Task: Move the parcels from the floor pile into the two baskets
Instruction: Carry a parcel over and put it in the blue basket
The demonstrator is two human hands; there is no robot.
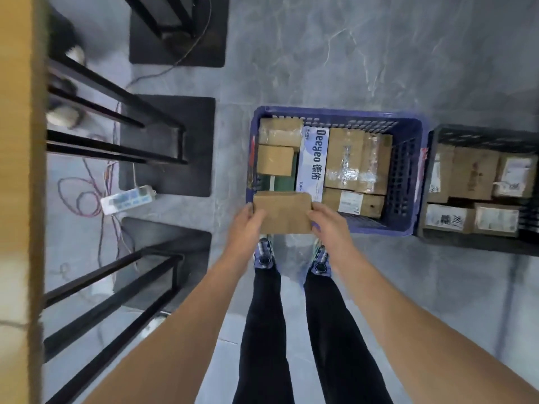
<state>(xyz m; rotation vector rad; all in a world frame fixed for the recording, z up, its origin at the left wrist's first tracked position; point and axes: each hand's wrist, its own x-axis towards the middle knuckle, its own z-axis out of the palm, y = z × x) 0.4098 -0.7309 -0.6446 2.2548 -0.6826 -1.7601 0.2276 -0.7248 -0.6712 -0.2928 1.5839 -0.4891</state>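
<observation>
I hold a plain brown cardboard parcel (284,211) between both hands, above the near left corner of the blue basket (408,170). My left hand (248,225) grips its left end and my right hand (326,225) grips its right end. The blue basket holds several taped cardboard parcels and a white box printed "Deeyeo" (313,158). To its right stands a black basket (437,135) with several labelled cardboard parcels inside. The floor pile is out of view.
My legs and shoes (264,255) stand just before the blue basket. At left are a wooden tabletop edge (20,170), black metal table legs on dark mats (166,147), a white power strip (128,198) and loose cables. Grey marbled floor lies beyond the baskets.
</observation>
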